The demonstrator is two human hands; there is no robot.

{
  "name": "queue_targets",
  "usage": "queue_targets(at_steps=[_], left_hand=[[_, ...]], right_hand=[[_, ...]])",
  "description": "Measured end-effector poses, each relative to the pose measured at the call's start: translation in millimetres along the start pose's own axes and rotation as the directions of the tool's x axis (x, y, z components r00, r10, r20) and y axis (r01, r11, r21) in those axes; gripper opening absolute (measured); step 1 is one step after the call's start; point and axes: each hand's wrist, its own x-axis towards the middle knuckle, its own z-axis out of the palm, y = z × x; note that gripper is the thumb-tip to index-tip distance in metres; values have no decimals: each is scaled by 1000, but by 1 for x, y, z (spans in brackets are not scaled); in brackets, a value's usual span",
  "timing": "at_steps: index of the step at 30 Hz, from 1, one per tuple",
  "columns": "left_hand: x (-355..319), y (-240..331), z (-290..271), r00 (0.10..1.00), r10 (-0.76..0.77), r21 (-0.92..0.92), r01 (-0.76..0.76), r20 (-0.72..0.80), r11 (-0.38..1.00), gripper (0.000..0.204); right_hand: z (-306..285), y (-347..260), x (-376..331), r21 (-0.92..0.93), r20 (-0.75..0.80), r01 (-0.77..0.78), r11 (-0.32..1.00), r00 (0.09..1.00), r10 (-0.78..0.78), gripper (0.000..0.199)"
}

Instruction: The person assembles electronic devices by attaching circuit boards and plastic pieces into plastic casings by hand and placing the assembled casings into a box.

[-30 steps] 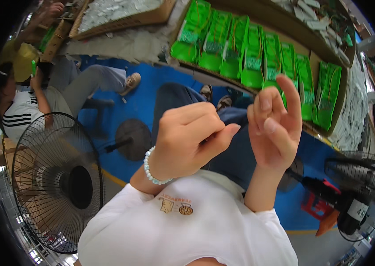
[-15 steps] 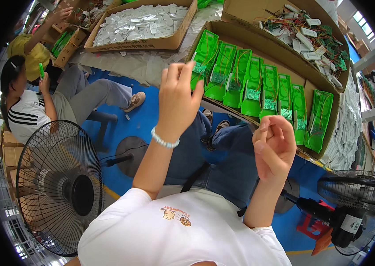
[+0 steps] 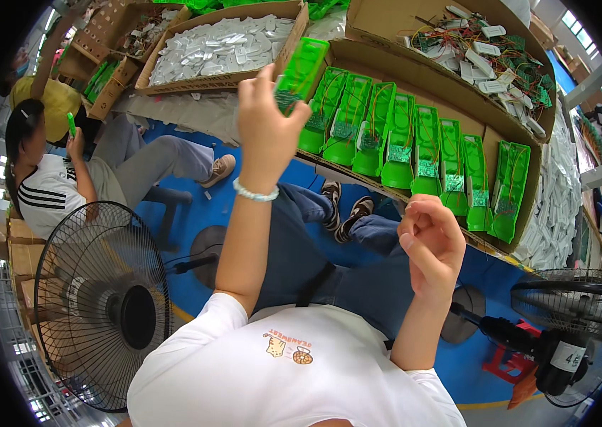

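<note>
My left hand (image 3: 269, 132) is raised at the left end of the cardboard tray, its fingers and thumb closed on a bright green plastic housing (image 3: 304, 65). A small circuit board shows in its lower part. This housing is tilted and stands apart from the others. Several like it, such as one green housing (image 3: 424, 146), are lined up side by side in the tray (image 3: 489, 135), with green boards and thin wires inside. In front of the tray, my right hand (image 3: 434, 245) is curled, thumb against the fingers. Whatever it may hold is hidden.
A box of white plastic parts (image 3: 226, 46) lies at the far left. Wired boards and white cases (image 3: 493, 64) fill a box behind the tray. Fans stand left (image 3: 105, 306) and right (image 3: 571, 306). Another person (image 3: 52, 171) sits at left holding a small green object.
My left hand has moved up and slightly left; a green housing now shows clearly in it, apart from the row. The right hand has shifted slightly and stays curled.
</note>
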Motion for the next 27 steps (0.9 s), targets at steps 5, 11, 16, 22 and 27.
queue_targets(at_steps=[5, 11, 16, 22, 27], left_hand=[[-16, -2, -36, 959, -262, -530, 168, -106, 831, 61], [-42, -6, -48, 896, -438, -793, 215, -71, 570, 65], [-55, -17, -51, 885, -462, -805, 239, -50, 544, 65], [-60, -23, -56, 872, -489, -827, 255, -27, 501, 61], [-63, -29, -60, 865, -501, -856, 284, 34, 433, 60]], right_hand=[[0, -6, 4, -226, -7, -12, 974, 1000, 11, 37], [20, -19, 39, -567, 103, -26, 823, 989, 103, 32], [51, -11, 101, -255, 112, -558, 790, 794, 597, 36], [59, 28, 149, -157, 27, -725, 671, 676, 737, 24], [57, 44, 159, -173, 29, -766, 619, 625, 780, 21]])
